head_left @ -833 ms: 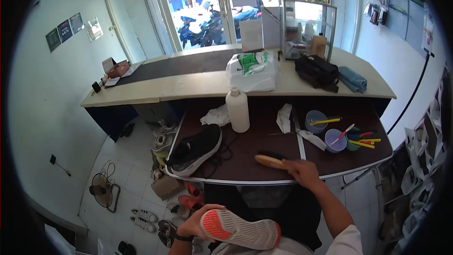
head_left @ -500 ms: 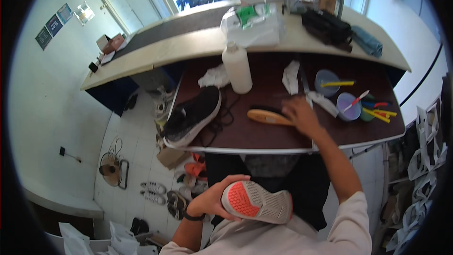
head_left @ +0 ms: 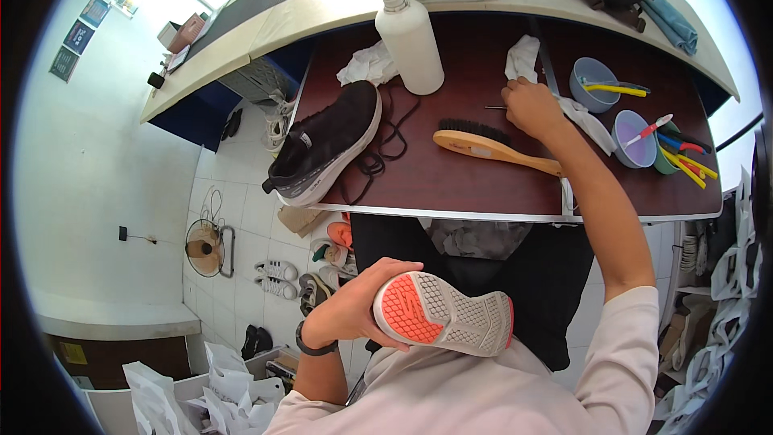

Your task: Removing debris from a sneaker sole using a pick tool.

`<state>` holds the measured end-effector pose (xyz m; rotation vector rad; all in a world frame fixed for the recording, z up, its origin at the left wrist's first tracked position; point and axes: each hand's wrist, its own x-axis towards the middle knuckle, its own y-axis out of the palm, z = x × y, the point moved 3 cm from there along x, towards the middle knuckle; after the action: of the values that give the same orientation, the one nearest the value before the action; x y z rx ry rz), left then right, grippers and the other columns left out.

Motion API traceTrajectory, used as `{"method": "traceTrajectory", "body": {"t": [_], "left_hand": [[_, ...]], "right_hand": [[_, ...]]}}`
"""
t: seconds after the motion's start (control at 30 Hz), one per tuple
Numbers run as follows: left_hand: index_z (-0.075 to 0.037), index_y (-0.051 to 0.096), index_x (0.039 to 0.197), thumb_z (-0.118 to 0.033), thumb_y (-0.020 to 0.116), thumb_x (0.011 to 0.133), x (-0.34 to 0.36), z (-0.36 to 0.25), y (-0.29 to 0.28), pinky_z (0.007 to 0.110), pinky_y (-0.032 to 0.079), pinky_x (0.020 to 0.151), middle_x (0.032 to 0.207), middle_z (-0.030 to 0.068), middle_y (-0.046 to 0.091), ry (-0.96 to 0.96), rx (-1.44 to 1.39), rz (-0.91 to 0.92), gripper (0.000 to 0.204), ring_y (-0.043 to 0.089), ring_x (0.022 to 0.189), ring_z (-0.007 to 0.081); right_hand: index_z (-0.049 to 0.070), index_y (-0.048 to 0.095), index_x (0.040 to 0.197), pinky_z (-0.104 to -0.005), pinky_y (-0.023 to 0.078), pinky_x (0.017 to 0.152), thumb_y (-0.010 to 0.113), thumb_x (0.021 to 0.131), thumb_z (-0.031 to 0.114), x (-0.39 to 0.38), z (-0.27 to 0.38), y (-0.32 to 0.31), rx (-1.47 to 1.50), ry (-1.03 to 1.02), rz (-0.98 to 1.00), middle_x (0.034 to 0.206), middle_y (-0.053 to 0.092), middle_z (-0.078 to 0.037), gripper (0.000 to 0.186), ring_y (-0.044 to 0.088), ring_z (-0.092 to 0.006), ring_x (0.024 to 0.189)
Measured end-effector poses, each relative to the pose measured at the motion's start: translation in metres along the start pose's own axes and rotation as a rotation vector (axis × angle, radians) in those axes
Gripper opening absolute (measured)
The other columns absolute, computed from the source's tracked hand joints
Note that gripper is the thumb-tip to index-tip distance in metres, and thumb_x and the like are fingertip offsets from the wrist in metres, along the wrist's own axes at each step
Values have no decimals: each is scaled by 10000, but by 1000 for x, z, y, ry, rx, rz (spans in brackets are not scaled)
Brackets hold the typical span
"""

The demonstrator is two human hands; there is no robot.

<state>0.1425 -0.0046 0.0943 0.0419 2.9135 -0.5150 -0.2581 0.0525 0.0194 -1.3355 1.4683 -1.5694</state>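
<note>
Dark-red worktable [head_left: 475, 185] w/ black shoe [head_left: 326, 145], wooden brush [head_left: 491, 147], white bottle [head_left: 411, 36], rags [head_left: 366, 68], bowls [head_left: 594, 84]

torso: pale cream long-sleeved top | right arm: sleeve pushed up near elbow, forearm bare | left wrist: dark round-faced wristwatch [head_left: 312, 347] on dark strap | left hand [head_left: 354, 314], right hand [head_left: 533, 106]: ungloved | legs: black garment

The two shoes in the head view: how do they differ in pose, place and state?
The black shoe lies on the brown table, upper showing, tilted at the table's left edge, touched by neither hand. The grey-soled shoe is held in the left hand near the person's lap, sole up, with an orange heel patch. The black shoe has loose black laces beside it; the held one's laces are hidden. Both are sports shoes.
</note>
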Motion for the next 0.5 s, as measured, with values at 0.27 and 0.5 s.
{"method": "traceTrajectory", "body": {"t": [0.27, 0.5], "left_hand": [[-36, 367, 1514, -317, 997, 567, 10, 18, -5, 393, 429, 1099, 1462, 138, 492, -67, -28, 30, 1172, 538, 1307, 274], [31, 484, 1400, -419, 872, 727, 39, 40, 6, 416, 466, 1060, 1353, 222, 572, 84, -458, -177, 897, 590, 1242, 317]], "right_hand": [[77, 655, 1083, -321, 546, 663, 672, 896, 71, -43, -10, -57, 794, 301, -343, 916, 706, -100, 188, 660, -225, 680], [-23, 685, 1159, -261, 552, 701, 623, 958, 0, -157, 81, -110, 1849, 78, -265, 996, 726, -120, 212, 674, -134, 812]]}}
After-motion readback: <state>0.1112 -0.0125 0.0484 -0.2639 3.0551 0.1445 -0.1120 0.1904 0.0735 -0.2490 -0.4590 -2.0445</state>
